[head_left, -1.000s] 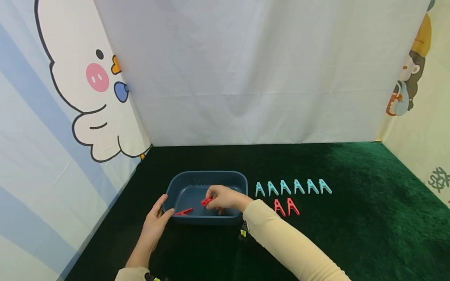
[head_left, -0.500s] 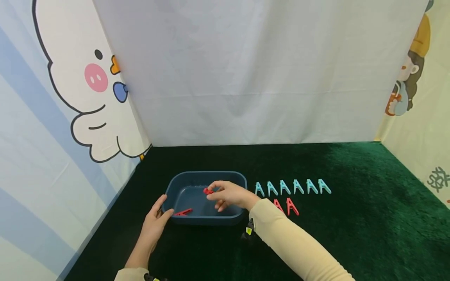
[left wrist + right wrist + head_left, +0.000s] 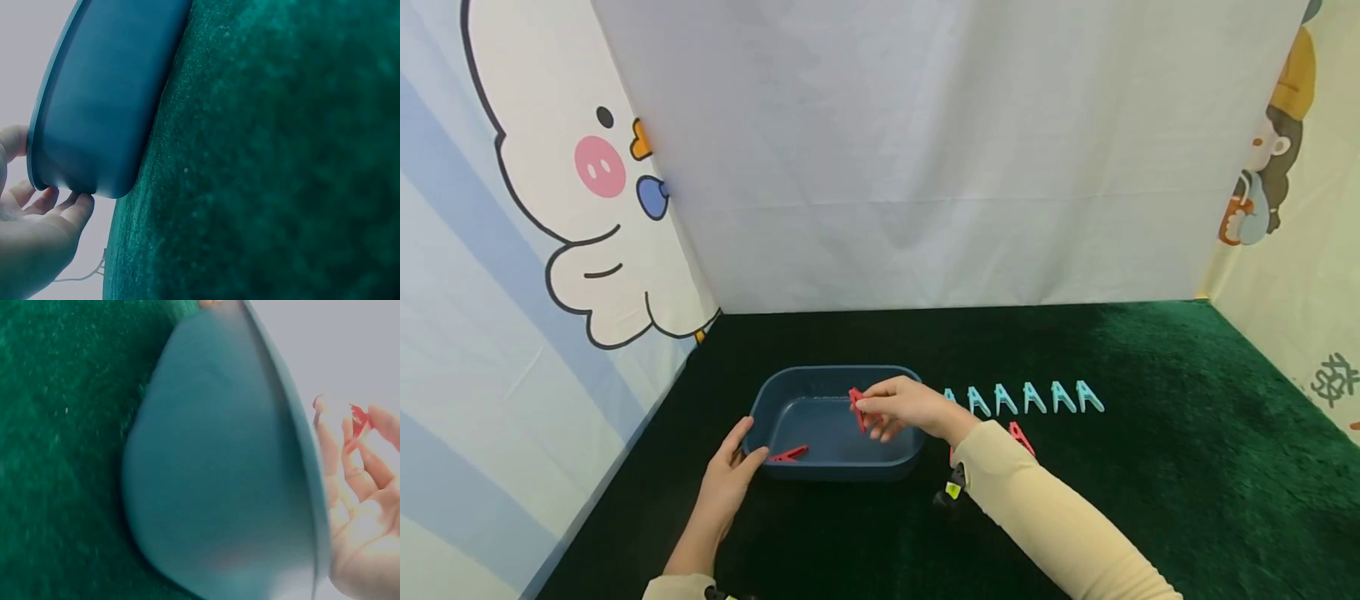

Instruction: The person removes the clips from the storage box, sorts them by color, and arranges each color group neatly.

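In the head view, a blue plastic basin (image 3: pixel 808 471) stands on the green cloth. My left hand (image 3: pixel 726 471) grips its left end, with the thumb at the rim and the other fingers against the outer wall (image 3: pixel 94 125). Between thumb and fingertips, my right hand (image 3: pixel 917 408) pinches a red clothespin (image 3: pixel 857 408) above the right part of the basin. That clothespin (image 3: pixel 358 425) also shows in the right wrist view, partly covered by fingers. A second red clothespin (image 3: pixel 790 454) lies inside the basin at the front left.
A row of several light blue clothespins (image 3: pixel 1031 397) lies right of the basin. Nearer me are red clothespins (image 3: pixel 1021 437), partly hidden by my right sleeve (image 3: pixel 1037 508). A white curtain (image 3: pixel 925 167) rises behind the green cloth (image 3: pixel 835 542).
My right hand has risen from inside the basin and moved right, carrying the red clothespin, which has turned more upright. My left hand stays on the basin.
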A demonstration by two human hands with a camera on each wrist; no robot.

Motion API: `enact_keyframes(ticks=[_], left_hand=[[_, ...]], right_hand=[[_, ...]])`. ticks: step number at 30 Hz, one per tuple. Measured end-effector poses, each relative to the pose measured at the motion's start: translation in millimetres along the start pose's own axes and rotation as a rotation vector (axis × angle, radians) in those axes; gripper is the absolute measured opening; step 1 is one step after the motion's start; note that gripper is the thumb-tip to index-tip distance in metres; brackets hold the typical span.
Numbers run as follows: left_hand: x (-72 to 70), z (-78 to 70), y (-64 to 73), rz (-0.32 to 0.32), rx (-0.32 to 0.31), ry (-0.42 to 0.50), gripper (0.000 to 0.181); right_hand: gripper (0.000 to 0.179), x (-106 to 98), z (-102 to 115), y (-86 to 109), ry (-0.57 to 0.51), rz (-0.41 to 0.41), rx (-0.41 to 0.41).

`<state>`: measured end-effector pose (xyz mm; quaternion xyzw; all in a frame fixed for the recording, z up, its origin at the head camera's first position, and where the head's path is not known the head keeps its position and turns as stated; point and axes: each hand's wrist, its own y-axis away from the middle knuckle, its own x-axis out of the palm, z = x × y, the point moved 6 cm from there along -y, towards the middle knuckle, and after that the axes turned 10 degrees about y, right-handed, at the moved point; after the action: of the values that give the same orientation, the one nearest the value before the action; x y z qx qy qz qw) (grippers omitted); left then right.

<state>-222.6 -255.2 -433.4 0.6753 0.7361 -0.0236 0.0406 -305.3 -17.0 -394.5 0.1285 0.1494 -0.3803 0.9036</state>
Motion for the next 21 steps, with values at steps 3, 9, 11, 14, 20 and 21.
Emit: enact_keyframes(ticks=[3,9,11,14,20,21], left_hand=[[-0.3,0.1,-0.2,-0.001,-0.005,0.004,0.055],[-0.5,1.2,-1.8,-0.001,-0.019,0.012,0.056],[-0.5,1.5,-2.4,-0.001,-0.019,0.014,0.056],[-0.9,1.8,-2.9,-0.002,-0.021,0.019,0.056],[-0.8,2.3,-3.2,0.0,-0.028,0.021,0.056],[-0.8,2.4,-3.4,-0.001,-0.029,0.019,0.056]], right_hand=[[0.029,-8,0,6.4,0.0,-0.013,-0.005],[0.031,-29,-4,22.3,0.002,-0.075,0.013],[0.03,-37,-6,28.7,0.0,-0.104,0.021],[0.029,-50,-10,39.5,0.004,-0.147,0.021],[0.029,-74,-21,58.2,0.018,-0.203,0.029],[0.029,-78,-23,61.0,0.015,-0.21,0.029]])
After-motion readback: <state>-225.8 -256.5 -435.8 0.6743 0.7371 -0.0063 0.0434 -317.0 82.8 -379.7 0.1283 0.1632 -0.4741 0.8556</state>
